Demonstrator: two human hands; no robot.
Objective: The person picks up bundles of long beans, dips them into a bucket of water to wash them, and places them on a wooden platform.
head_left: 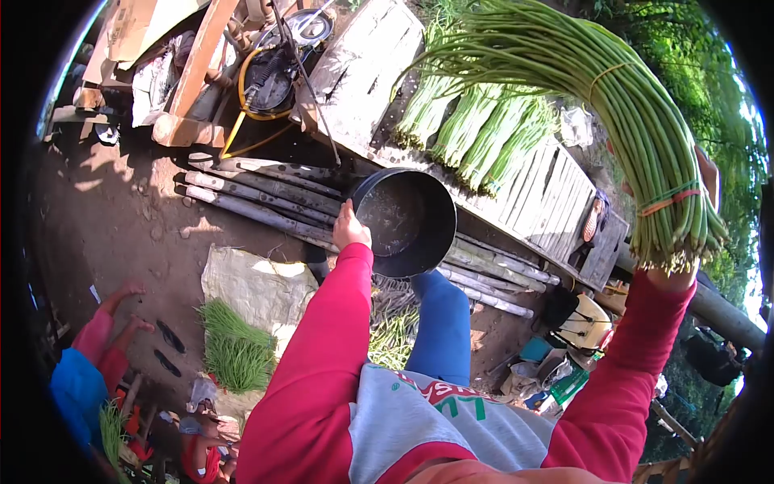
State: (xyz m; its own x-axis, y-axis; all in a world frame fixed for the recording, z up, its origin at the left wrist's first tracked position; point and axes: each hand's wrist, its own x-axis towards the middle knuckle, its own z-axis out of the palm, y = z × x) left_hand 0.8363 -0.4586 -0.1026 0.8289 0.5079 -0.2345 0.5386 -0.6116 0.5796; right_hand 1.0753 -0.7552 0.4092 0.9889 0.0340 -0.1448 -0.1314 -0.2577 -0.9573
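My left hand [352,227] grips the rim of a black bucket [443,214], which is tilted so that its inside shows. The bucket's bottom looks wet or dirty. Raised at the upper right, my right hand [708,176] is wrapped round a thick bundle of long green string beans [645,121]. Most of that hand is hidden behind the beans. A reddish band ties the bundle near its lower end, and a thinner band circles it higher up; the far tips droop to the left. Several more bean bundles [480,133] lie side by side on a wooden slatted bench [540,202].
Bamboo poles [266,194] lie along the bench's near side. Loose beans [238,347] rest on a sack sheet [250,286] on the ground. Other people [81,391] sit at the lower left, near a pair of slippers [168,351]. A machine with a yellow hose [242,81] stands at the upper left.
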